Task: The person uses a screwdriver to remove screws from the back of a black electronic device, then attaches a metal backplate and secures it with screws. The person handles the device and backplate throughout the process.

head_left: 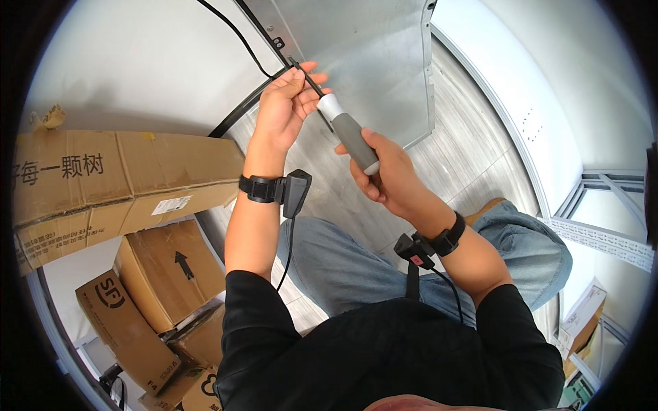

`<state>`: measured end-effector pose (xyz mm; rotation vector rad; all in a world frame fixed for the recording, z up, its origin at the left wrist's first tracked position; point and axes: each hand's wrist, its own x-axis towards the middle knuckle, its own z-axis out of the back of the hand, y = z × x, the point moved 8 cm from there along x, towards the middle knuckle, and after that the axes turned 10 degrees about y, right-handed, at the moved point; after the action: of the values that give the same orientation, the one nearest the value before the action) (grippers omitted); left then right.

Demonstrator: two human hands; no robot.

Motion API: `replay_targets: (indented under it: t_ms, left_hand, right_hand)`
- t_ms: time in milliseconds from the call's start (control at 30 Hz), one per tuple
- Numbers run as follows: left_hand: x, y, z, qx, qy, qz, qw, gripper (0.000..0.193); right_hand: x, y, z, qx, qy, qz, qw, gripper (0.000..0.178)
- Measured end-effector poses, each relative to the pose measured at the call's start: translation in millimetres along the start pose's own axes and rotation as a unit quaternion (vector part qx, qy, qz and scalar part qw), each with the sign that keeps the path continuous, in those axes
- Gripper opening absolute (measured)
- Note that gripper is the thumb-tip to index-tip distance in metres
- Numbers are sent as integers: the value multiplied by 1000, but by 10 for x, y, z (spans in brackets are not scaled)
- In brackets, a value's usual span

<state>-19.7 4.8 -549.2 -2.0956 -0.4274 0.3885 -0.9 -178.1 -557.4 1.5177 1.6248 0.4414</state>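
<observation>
A screwdriver with a grey and white handle [353, 137] slants up and to the left in front of a silver sheet-metal panel [370, 48]. My right hand [387, 168] is wrapped round the lower part of that handle. Up at the dark shaft's tip, by the panel's black left edge, is my left hand [284, 103]. Its thumb and fingers close about the shaft near the tip; whether they also pinch a small screw cannot be made out. A round black fitting [278, 43] sits on the panel's edge just above the tip.
Cardboard boxes [171, 267] are stacked at my left, under a long carton [130, 171]. A black cable [240, 31] hangs by the white wall, close to my left hand. At the right stands a white metal rack [603, 243]. My knees flank the grey plank floor [329, 185].
</observation>
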Motion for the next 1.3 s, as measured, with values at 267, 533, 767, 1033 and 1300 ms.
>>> replay_targets:
  t_ms: [267,533,767,1033,1300]
  left_hand:
    - [56,66,170,50,-56,-3,997,17]
    - [-16,-36,0,7,-29,-27,999,26]
    - [-2,-19,83,49,-36,-25,998,32]
    - [-12,-42,65,61,-45,-26,997,34]
    - [-40,64,-58,75,-19,-15,997,30]
  right_hand:
    - [-106,184,70,-250,-151,111,950,49]
    - [-35,133,59,-22,10,18,1000,45]
    - [-4,122,14,-189,-21,13,982,40]
    - [-33,107,2,-103,26,21,994,41]
    - [-129,83,241,-119,8,4,993,43]
